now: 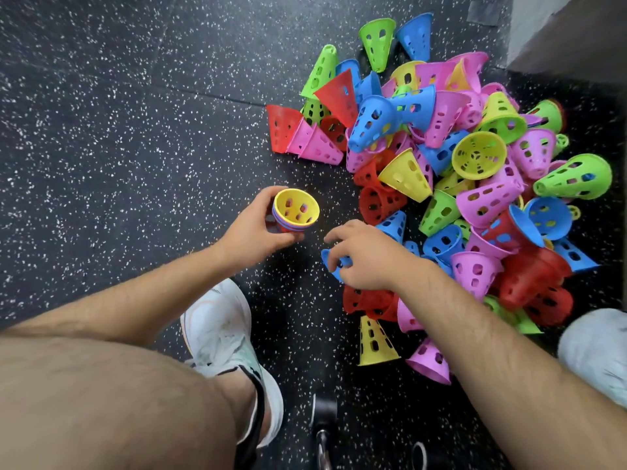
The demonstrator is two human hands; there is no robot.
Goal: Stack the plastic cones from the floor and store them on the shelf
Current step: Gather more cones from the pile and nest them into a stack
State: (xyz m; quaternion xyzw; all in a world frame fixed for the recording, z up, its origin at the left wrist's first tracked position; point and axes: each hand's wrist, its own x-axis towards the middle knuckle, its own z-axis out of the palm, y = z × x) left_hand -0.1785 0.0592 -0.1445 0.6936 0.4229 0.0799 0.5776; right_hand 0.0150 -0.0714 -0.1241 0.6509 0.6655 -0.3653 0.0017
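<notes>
Stack of nested cones (296, 212): yellow one innermost, open mouth up toward the camera, blue and red rims showing beneath it. Held above the floor (135, 130), left of the loose pile. Left hand (258, 228) grips it from the side, fingers (271, 197) curled round the outer wall. The stack's lower end is hidden behind the hand, so the count is unclear.

Right hand (366, 256): just right of the stack, apart from it, at the pile's near edge. Its fingers (336, 238) are curled down round a blue cone (330, 263). Only that cone's rim shows; the grip under the palm is hidden.

Pile of cones (475, 184): pink, blue, green, yellow and red, perforated, lying every way, many overlapping. Some are already nested in pairs. The right forearm covers the pile's near part.

Surroundings: dark speckled rubber floor, open to the left and above the stack. A grey block (559, 28) is cut off at the top right corner, close to the pile's far edge. White shoe (224, 334) just below the left hand; a second shoe (597, 351) is cut by the right border. A dark object (324, 422) at the bottom edge is too cropped to make out.
</notes>
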